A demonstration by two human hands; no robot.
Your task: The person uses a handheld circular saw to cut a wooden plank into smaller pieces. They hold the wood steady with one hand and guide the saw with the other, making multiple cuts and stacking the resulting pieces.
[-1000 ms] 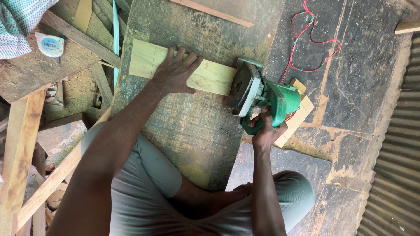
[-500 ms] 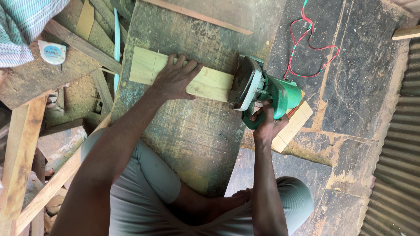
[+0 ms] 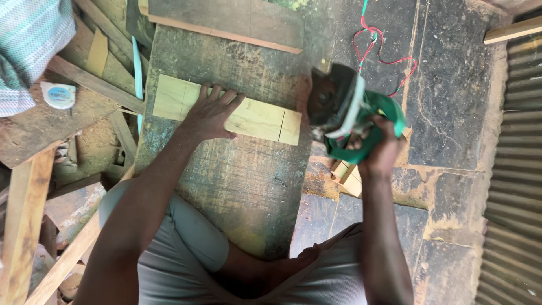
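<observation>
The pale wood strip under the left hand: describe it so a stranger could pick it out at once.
On the dark, worn workbench in the middle, the pale wood strip lies flat crosswise, pinned by the left hand. It is the only clean, light yellow piece on that top, with pencil lines across it.

work surface: a dark weathered board [image 3: 237, 186] runs under the pale plank [image 3: 257, 118]. the left hand [image 3: 212, 113] lies flat across the plank's middle and blocks passage over it; the plank's two ends are uncovered. bare board lies open between the plank and the person's knees. at the far edge a thin wooden strip [image 3: 226, 34] bounds the board. the right hand [image 3: 384, 149] holds a green power saw [image 3: 350, 116] raised just beside the plank's right end, closing that side. red wires [image 3: 389, 51] trail on the stone floor beyond it. an offcut [image 3: 347, 178] lies below the saw. left side crowded with timber frames [image 3: 22, 226] and a tape measure [image 3: 58, 95].
</observation>
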